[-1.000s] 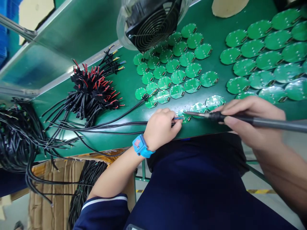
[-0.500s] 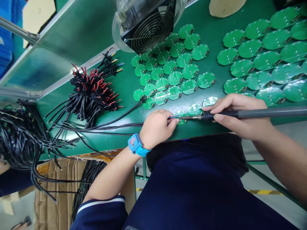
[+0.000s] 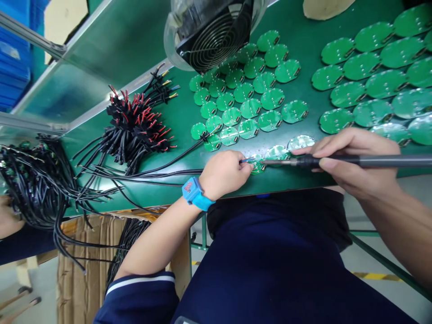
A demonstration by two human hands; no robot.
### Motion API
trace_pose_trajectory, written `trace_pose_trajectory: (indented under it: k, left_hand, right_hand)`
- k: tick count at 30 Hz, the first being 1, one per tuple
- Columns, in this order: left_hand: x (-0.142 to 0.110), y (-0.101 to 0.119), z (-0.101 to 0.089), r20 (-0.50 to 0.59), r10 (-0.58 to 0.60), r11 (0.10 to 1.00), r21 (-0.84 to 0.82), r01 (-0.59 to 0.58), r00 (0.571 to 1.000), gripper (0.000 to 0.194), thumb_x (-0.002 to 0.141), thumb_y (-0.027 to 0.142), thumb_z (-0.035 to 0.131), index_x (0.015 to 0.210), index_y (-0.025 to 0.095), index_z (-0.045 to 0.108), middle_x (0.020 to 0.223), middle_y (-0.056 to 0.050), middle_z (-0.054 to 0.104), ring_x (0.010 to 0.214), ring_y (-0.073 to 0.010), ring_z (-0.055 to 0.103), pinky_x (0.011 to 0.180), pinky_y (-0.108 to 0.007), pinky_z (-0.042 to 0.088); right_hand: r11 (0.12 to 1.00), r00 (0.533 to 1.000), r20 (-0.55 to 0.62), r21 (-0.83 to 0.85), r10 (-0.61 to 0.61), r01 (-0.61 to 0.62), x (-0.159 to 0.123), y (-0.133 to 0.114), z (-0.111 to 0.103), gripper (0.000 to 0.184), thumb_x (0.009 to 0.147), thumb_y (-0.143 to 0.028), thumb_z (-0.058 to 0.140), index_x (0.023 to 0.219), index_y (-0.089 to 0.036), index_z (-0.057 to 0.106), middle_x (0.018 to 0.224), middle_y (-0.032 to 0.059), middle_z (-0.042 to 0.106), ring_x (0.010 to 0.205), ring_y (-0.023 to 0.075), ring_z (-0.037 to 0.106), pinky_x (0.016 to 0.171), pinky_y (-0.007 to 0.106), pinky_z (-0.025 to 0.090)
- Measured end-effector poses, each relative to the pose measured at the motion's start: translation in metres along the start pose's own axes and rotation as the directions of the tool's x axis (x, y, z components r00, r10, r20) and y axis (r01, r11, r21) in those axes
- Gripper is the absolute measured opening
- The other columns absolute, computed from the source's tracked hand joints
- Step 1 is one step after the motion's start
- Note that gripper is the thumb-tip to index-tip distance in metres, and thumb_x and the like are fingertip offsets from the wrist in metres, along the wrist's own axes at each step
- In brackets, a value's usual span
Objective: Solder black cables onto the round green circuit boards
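My left hand (image 3: 227, 174) is closed in a pinch on the end of a black cable (image 3: 175, 172), and thin coloured wires (image 3: 249, 159) poke out past its fingertips. Just right of those fingers lies a round green circuit board (image 3: 258, 167), partly covered by the hand. My right hand (image 3: 359, 159) grips a soldering iron (image 3: 340, 161), held almost level like a pen. Its metal tip (image 3: 270, 162) is over that board, near the wires; whether it touches cannot be made out. Two further boards (image 3: 277, 152) lie beyond the tip.
Rows of round green boards (image 3: 250, 109) cover the bench's middle, with more boards (image 3: 373, 114) at right. A fan (image 3: 219, 40) stands behind. Bundles of black cables with red ends (image 3: 135, 126) lie left; a cable heap (image 3: 30, 189) hangs beyond. A co-worker's arm (image 3: 8, 218) shows far left.
The iron and my right hand have moved right, drawing the tip away from my left fingertips. The coloured wires and board show more. The whole view has shifted slightly.
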State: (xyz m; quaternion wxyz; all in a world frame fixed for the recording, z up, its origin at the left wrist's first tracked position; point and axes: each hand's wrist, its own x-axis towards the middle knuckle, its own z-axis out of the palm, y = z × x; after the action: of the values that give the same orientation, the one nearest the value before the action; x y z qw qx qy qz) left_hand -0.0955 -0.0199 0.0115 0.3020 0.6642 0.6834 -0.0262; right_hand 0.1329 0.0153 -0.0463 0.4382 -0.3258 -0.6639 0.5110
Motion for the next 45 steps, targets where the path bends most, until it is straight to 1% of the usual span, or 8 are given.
trace_pose_trajectory:
  k: [5,9,13,18,20,26,37,45]
  left_hand:
    - [0.0,-0.002,-0.001,0.02,0.027,0.999,-0.046,-0.026,0.999,0.029,0.078,0.031,0.054,0.054,0.019,0.043,0.046,0.004,0.037,0.047,-0.0113,0.035,0.05,-0.027,0.023]
    - [-0.004,-0.014,0.004,-0.146,0.164,0.97,-0.156,-0.186,0.976,0.014,0.079,0.029,0.059,0.08,0.017,0.051,0.074,0.0,0.056,0.067,-0.013,0.052,0.062,-0.025,0.039]
    - [-0.012,-0.026,0.003,-0.223,0.282,0.938,-0.141,-0.317,0.933,0.01,0.086,0.028,0.053,0.084,0.018,0.05,0.08,-0.001,0.057,0.077,-0.0133,0.053,0.072,-0.026,0.043]
    - [-0.021,-0.021,0.005,-0.502,0.368,0.898,-0.028,-0.44,0.783,0.004,0.088,0.02,0.052,0.087,0.017,0.055,0.085,-0.003,0.057,0.084,-0.0135,0.055,0.077,-0.028,0.046]
    - [-0.022,-0.012,0.013,-0.536,0.385,0.894,0.016,-0.447,0.751,0.005,0.087,0.019,0.053,0.089,0.017,0.057,0.087,-0.005,0.058,0.085,-0.014,0.055,0.078,-0.028,0.046]
    - [-0.01,0.013,0.041,-0.449,0.401,0.914,0.137,-0.382,0.799,0.016,0.09,0.023,0.047,0.082,0.015,0.059,0.081,-0.006,0.054,0.079,-0.0166,0.051,0.075,-0.031,0.046]
    - [-0.005,0.017,0.047,-0.451,0.441,0.897,0.25,-0.365,0.776,0.018,0.09,0.022,0.046,0.076,0.015,0.055,0.077,-0.007,0.055,0.075,-0.0168,0.05,0.071,-0.03,0.045]
    - [-0.002,0.016,0.052,-0.438,0.469,0.873,0.361,-0.328,0.767,0.022,0.091,0.023,0.042,0.073,0.015,0.053,0.074,-0.007,0.054,0.074,-0.0182,0.048,0.07,-0.031,0.042]
  right_hand:
    - [0.987,0.99,-0.133,0.145,-0.046,0.065,-0.001,0.005,-0.001,0.008,0.07,-0.014,0.065,0.077,-0.017,0.062,0.069,0.0036,0.058,0.071,0.0239,0.065,0.069,0.05,0.058]
    - [0.978,0.984,-0.157,0.18,-0.081,0.109,-0.002,0.004,0.002,0.01,0.071,-0.013,0.064,0.079,-0.018,0.062,0.068,0.0022,0.057,0.065,0.0183,0.061,0.075,0.054,0.057]
    - [0.972,0.968,-0.213,0.166,-0.13,0.167,-0.008,0.003,0.003,0.012,0.07,-0.011,0.063,0.079,-0.018,0.061,0.066,0.0015,0.057,0.064,0.0174,0.059,0.076,0.055,0.057]
    - [0.973,0.952,-0.259,0.117,-0.165,0.2,-0.025,0.003,0.002,0.017,0.068,-0.008,0.061,0.081,-0.019,0.061,0.068,0.0002,0.056,0.066,0.0165,0.058,0.077,0.056,0.057]
    - [0.969,0.946,-0.267,0.117,-0.182,0.219,-0.032,0.004,0.002,0.02,0.066,-0.006,0.061,0.082,-0.019,0.06,0.068,-0.0002,0.056,0.065,0.0161,0.058,0.075,0.057,0.057]
    - [0.973,0.955,-0.212,0.056,-0.208,0.224,-0.042,0.003,0.003,0.023,0.063,-0.003,0.06,0.081,-0.018,0.059,0.067,-0.0018,0.055,0.061,0.0147,0.056,0.076,0.057,0.056]
    - [0.984,0.953,-0.245,-0.037,-0.178,0.174,-0.04,0.002,0.004,0.018,0.064,-0.007,0.061,0.075,-0.02,0.056,0.063,-0.0026,0.055,0.061,0.0158,0.06,0.071,0.048,0.059]
    - [0.973,0.964,-0.139,-0.072,-0.228,0.22,-0.037,-0.002,0.005,0.022,0.061,-0.005,0.057,0.075,-0.022,0.054,0.056,-0.0067,0.05,0.048,0.0099,0.052,0.07,0.045,0.059]
